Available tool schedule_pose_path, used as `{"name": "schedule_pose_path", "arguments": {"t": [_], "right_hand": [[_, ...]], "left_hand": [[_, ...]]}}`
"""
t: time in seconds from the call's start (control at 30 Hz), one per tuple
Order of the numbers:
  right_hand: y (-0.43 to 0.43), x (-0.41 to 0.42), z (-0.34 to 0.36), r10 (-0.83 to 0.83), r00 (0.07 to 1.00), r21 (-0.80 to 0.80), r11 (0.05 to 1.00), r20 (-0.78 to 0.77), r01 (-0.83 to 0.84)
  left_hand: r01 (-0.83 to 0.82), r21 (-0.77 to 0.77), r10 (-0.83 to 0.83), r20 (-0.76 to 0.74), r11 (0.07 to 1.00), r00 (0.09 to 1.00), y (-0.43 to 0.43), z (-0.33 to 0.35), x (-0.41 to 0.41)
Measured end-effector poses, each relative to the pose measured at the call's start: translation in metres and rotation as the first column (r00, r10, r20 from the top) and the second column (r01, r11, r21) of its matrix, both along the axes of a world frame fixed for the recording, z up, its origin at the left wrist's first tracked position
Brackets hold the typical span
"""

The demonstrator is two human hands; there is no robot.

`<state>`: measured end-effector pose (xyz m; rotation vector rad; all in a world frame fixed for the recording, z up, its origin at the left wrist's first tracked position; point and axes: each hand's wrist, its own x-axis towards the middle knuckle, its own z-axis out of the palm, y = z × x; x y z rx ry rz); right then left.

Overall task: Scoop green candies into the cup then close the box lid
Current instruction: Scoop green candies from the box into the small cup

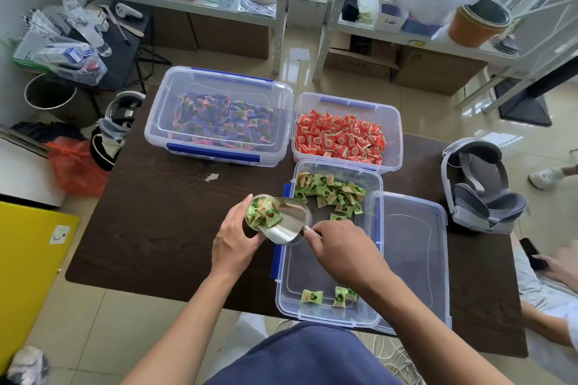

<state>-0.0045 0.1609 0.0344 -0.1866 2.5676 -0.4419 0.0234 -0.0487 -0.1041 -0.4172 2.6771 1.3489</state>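
My left hand (233, 242) is wrapping round the cup (261, 212), fingers curled on its side, tilting its mouth toward the scoop (286, 222) so the green candies (331, 192) slide in rather than spill on the tabletop (162, 212). The cup is hanging just beside the box's (328, 312) left edge and already looks well filled. My right hand (342, 251) is pinching the scoop's short handle, closed tight on it, tipping the bowl against the cup's rim. Most candies are lying heaped at the box's far end; a few strays are sitting near the front wall. The lid (416, 247) is lying open flat to the right, touching the box, so I judge it can fold over once my hands clear. The headset (481, 187) is sitting near the lid's far corner but apart from it.
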Motion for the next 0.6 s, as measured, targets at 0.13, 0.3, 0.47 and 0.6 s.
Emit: {"name": "schedule_pose_path", "arguments": {"t": [0.13, 0.3, 0.47, 0.6], "right_hand": [[-0.007, 0.001, 0.01, 0.076, 0.99, 0.125, 0.99, -0.12, -0.061], [0.003, 0.003, 0.024, 0.092, 0.981, 0.184, 0.981, -0.173, -0.06], [0.044, 0.01, 0.024, -0.046, 0.988, 0.203, 0.976, -0.146, 0.075], [0.091, 0.021, -0.008, -0.207, 0.976, 0.169, 0.962, -0.065, 0.215]], "left_hand": [[0.0, -0.007, 0.0, -0.005, 1.0, 1.0, -0.001, -0.004, 0.001], [0.021, -0.03, -0.021, -0.018, 0.999, 1.0, 0.0, -0.008, 0.0], [0.123, -0.294, -0.169, -0.136, 0.948, 0.976, 0.002, -0.012, 0.004], [0.228, -0.591, -0.441, -0.243, 0.773, 0.864, 0.007, -0.01, 0.009]]}}
